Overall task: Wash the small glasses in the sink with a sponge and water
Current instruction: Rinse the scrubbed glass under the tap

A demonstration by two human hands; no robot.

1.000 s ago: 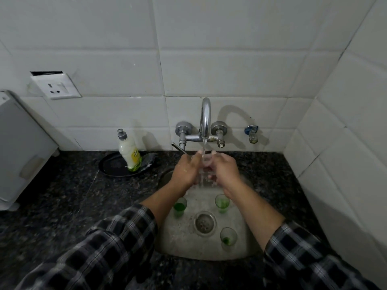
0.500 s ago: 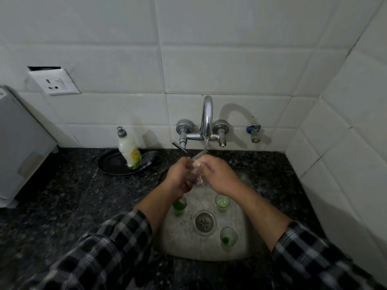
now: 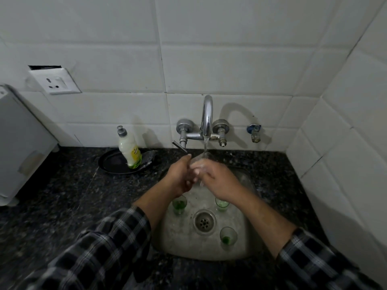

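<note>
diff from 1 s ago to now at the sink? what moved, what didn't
The right hand slid left until its fingers overlap the left hand. Both keep holding the small clear glass, apparently more tilted, under the stream. Nothing let go. Unchanged: tap running, three green-stained glasses in the sink, dish soap bottle.
</note>
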